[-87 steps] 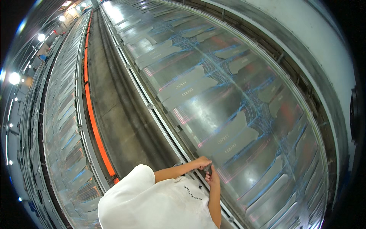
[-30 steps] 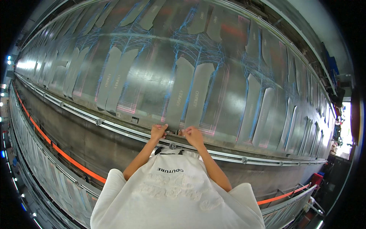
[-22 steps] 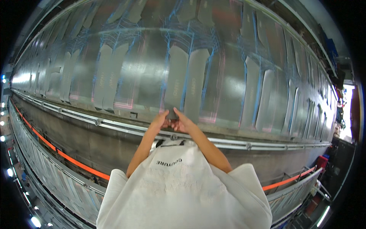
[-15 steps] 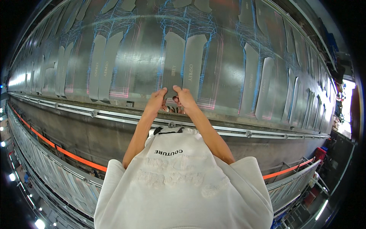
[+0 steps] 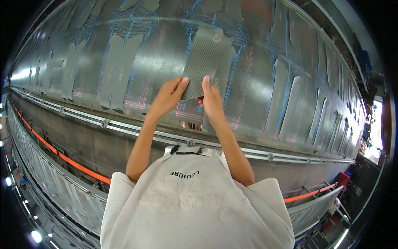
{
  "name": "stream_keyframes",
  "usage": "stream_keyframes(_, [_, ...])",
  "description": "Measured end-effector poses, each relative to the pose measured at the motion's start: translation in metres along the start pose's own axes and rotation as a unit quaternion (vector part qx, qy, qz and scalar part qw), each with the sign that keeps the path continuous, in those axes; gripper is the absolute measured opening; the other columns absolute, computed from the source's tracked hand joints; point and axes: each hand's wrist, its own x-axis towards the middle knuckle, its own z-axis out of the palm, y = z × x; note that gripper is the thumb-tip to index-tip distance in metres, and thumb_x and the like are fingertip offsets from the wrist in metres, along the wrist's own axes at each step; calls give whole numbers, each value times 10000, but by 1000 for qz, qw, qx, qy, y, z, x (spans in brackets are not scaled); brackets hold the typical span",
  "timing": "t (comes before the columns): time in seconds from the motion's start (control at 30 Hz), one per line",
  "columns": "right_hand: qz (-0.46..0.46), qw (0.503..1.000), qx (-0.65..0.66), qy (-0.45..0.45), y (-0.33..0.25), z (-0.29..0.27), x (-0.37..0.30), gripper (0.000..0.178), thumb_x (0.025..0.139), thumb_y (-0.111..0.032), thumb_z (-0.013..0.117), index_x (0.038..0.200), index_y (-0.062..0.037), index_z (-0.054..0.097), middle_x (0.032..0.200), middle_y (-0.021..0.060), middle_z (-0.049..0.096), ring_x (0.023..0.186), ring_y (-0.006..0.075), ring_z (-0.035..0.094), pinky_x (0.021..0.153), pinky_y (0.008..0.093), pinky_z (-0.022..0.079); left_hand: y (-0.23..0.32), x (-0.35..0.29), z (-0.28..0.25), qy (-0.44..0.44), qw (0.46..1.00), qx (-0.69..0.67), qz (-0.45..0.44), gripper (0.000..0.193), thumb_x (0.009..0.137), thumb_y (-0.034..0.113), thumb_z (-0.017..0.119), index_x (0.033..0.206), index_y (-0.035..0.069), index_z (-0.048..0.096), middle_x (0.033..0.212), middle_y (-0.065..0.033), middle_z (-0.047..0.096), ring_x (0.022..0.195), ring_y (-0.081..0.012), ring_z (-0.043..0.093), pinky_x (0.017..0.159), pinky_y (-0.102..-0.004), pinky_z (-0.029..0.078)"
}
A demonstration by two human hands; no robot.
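A long grey cut piece (image 5: pixel 206 56) with fine stripes across its face is held up at its near end, slanting over the metal table. My left hand (image 5: pixel 169 97) pinches its near left corner, thumb on top. On the near right corner, my right hand (image 5: pixel 212 98) closes with the thumb on top and fingers partly hidden beneath. A second flat grey piece (image 5: pixel 224 71) lies just right of it, partly covered by the held one and by my right hand. Pink printed lines (image 5: pixel 188 111) show on the table under the raised end.
The long metal table (image 5: pixel 166 50) carries rows of flat grey pieces, such as a pair (image 5: pixel 114 70) at left and another piece (image 5: pixel 290 103) at right, with blue and pink lines around them. A metal rail (image 5: pixel 124 129) runs along its near edge. An orange bar (image 5: pixel 70 162) lies behind me.
Both hands have moved farther over the table and apart, lifting the near end of the striped grey piece. It was lying flat between the blue lines before.
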Motion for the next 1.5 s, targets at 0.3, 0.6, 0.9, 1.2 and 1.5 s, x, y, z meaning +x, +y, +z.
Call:
stream_keyframes(0.3, [98,968,-95,-212,124,-19,-35,529,942,-473,391,745,-18,573,595,40,518,509,131,458,457,273,354,-101,-80,34,-94,971,-165,-144,396,948,369,461,955,2,611,869,0,586,811,-99,487,764,-256,402])
stream_keyframes(0.6, [113,917,-139,-356,52,-76,-57,844,887,-669,140,1080,0,618,1122,159,605,1062,268,559,953,353,399,81,-26,-28,12,965,-261,-15,302,953,321,479,988,52,611,960,42,576,914,-48,490,863,-230,381])
stream_keyframes(0.9, [136,868,-393,-271,163,-89,-71,761,867,-668,270,1179,-44,575,1244,200,527,1172,365,469,1030,376,312,150,99,-30,-65,966,-226,110,320,905,338,532,974,37,620,966,-13,589,924,-73,518,825,-234,389])
stream_keyframes(1.2, [76,950,-234,-193,142,-105,-89,437,897,-399,524,1142,-42,586,1083,123,630,1041,224,578,881,320,441,54,47,-33,-80,984,-157,36,152,846,241,621,799,97,606,780,36,574,747,-57,497,695,-215,366])
stream_keyframes(1.5, [57,941,-288,-166,133,-116,-75,418,894,-383,529,1088,-20,602,995,138,651,958,243,614,846,334,464,-183,-47,40,-25,968,-85,-235,403,836,440,619,810,44,552,713,-30,604,568,-121,585,477,-273,474])
